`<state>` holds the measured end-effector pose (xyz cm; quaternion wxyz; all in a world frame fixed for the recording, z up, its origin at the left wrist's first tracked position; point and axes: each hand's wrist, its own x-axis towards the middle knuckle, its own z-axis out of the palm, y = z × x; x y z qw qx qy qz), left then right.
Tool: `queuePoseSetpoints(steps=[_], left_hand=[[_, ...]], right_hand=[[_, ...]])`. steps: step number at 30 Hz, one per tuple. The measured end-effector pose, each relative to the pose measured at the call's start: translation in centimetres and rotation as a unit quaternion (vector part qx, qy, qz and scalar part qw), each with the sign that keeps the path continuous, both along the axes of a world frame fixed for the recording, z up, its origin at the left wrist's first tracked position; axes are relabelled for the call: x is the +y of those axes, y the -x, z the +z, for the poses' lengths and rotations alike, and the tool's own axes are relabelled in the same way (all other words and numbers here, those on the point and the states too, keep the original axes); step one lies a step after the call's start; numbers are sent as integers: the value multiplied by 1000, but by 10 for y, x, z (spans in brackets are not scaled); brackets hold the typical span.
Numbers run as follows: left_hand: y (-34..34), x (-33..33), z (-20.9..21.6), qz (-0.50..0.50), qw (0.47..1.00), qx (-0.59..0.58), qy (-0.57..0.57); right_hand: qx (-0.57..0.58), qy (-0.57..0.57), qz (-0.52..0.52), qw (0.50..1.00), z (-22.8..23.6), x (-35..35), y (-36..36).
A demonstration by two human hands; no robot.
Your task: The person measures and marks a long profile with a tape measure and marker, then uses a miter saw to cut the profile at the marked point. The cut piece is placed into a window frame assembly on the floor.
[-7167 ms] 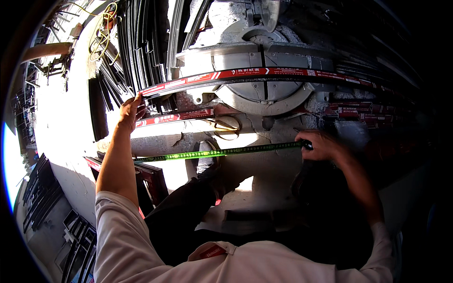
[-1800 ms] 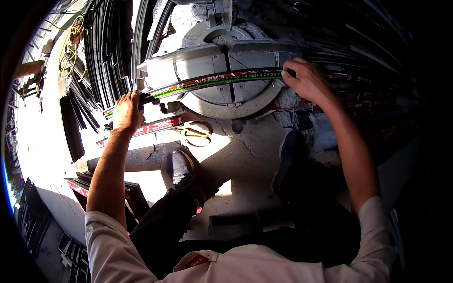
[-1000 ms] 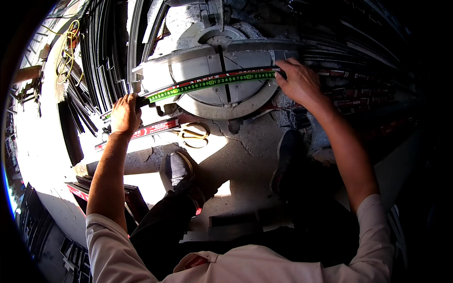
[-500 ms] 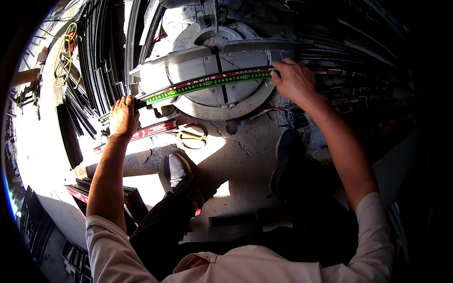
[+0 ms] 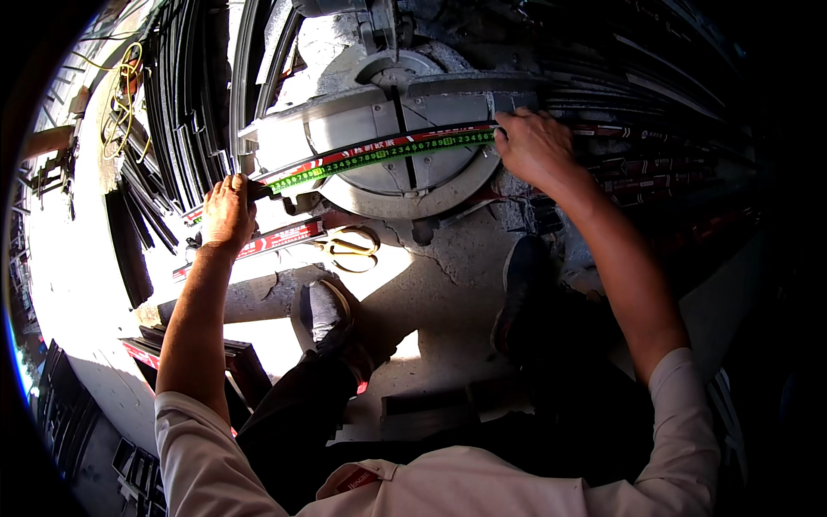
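Left hand [image 5: 227, 211] grips tape [image 5: 379, 156] and strip [image 5: 448, 131]; right hand [image 5: 532, 148] pinches the tape farther right. The tape — long axis left to right, rising slightly rightward — lies along the strip's near edge, across the saw base [image 5: 405, 203].

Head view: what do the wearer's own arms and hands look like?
Both arms wear loose, pale short sleeves: the left sleeve is more brightly lit, the right sleeve more shaded. Each ends near the elbow, leaving the forearms bare. The left hand and right hand are ungloved, and I see no watch or bracelet.
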<state>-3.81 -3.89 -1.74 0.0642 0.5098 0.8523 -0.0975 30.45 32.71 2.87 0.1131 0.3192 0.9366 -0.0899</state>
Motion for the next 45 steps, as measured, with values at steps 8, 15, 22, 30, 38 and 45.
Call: queuePoseSetpoints(steps=[8,15,22,30,38,45], left_hand=[[1,0,3,9,1000,-9,24],[0,1,2,1,1000,-9,12],[-2,3,3,11,1000,-4,26],[-6,5,2,2,999,36,14],[1,-1,-2,-18,999,40,28],[-11,5,1,-13,996,93,1]], right_hand=[[1,1,-4,1000,-3,0,-1],[33,25,-33,999,-6,1,-7],[64,6,-31,997,-10,1,-10],[33,-18,-12,999,-12,-4,-6],[-6,-16,-4,1000,0,-7,2],[-26,-22,9,999,4,-8,4]])
